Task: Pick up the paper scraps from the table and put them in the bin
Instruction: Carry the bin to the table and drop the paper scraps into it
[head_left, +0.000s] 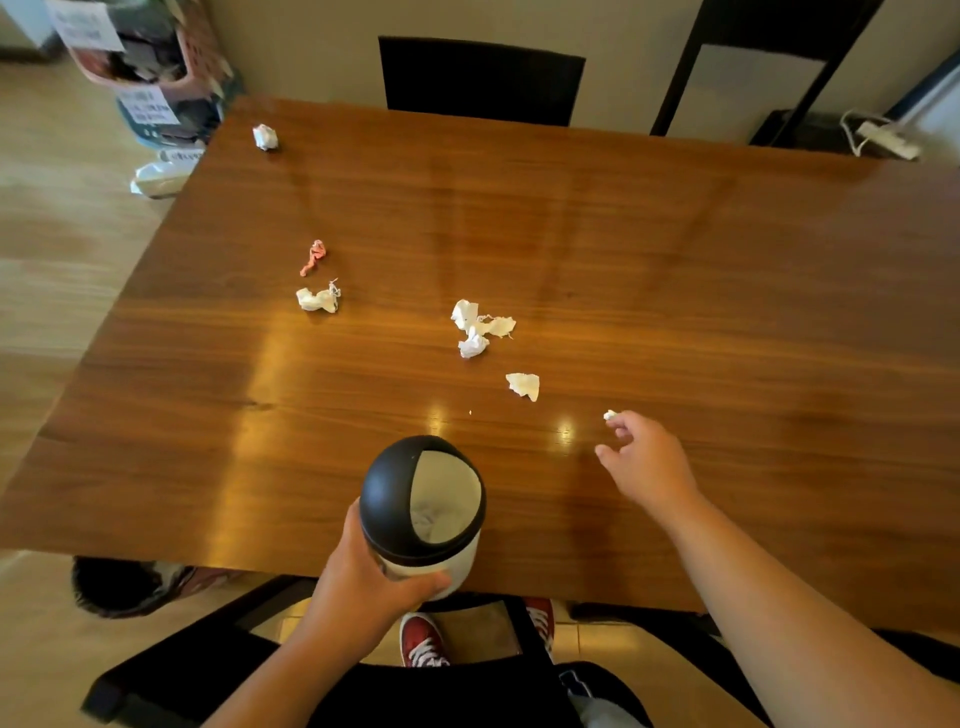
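Observation:
A small white bin (423, 512) with a black domed lid stands at the near edge of the wooden table (675, 270), and my left hand (363, 587) grips its body. Its lid opening shows crumpled paper inside. My right hand (641, 457) reaches over the table with a tiny white scrap (610, 414) pinched at its fingertips. White scraps lie near it (523, 385), in a cluster at the middle (478, 327), to the left (318, 299) and at the far left corner (265, 137). A pink scrap (313, 256) lies left of centre.
A black chair back (480, 80) stands at the table's far side. Stacked baskets and boxes (150, 67) sit on the floor at the far left, a power strip (883, 137) at the far right. My red shoes (423, 639) show under the near edge.

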